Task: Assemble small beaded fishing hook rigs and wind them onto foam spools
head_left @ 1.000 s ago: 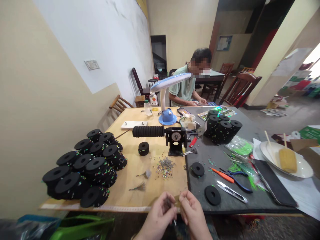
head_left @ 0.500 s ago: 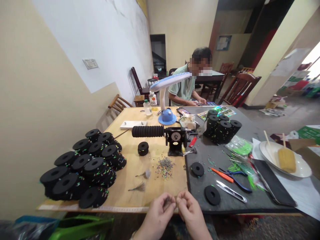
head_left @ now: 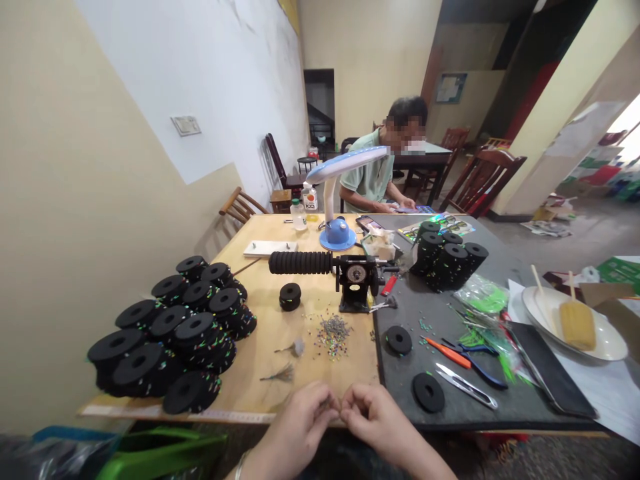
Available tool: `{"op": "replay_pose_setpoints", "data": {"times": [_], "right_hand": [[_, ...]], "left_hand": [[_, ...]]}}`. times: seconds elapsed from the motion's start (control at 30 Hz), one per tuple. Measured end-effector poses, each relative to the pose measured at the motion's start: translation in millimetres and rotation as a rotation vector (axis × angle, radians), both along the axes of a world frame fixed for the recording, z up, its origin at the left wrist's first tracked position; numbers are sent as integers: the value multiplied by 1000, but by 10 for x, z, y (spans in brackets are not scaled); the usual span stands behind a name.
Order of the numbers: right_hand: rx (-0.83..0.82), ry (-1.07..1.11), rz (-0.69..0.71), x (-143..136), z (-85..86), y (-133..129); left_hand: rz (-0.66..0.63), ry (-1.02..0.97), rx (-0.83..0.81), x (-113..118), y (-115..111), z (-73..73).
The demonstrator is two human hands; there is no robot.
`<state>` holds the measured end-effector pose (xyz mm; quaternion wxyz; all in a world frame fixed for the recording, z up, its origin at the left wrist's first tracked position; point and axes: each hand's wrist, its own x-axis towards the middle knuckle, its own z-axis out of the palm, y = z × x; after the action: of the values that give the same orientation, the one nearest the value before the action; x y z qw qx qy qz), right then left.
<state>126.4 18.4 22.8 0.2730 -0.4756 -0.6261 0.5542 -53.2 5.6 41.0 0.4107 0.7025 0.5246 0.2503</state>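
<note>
My left hand and my right hand meet at the table's front edge, thumbs and fingers pinched together. Whatever lies between the fingertips is too small or hidden to make out. Just beyond them is a loose heap of tiny coloured beads. Left of the heap lie two small feathery tufts on thin stems, a grey one and a brownish one. Behind the beads stands a black hand-cranked winder with a ribbed black foam roll on its shaft.
Stacked black foam spools with coloured specks fill the left side; more spools stand at the back right. Orange-handled pliers, thread snips and a dark phone-like slab lie right. A blue lamp stands behind; a person sits beyond.
Both hands have shifted slightly left relative to the table, still pinched close together. My right forearm slants further to the right. The camera view has moved a little.
</note>
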Motion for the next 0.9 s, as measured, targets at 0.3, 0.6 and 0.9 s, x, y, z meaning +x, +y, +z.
{"op": "replay_pose_setpoints", "data": {"times": [0.3,0.6,0.9], "right_hand": [[208,-24,21,68,111,117],[388,-259,10,224,-112,154],[545,-449,31,308,-224,192]], "left_hand": [[214,-209,-39,-157,84,20],[371,-353,-12,-231,150,17],[494,-409,69,-324,213,95]]}}
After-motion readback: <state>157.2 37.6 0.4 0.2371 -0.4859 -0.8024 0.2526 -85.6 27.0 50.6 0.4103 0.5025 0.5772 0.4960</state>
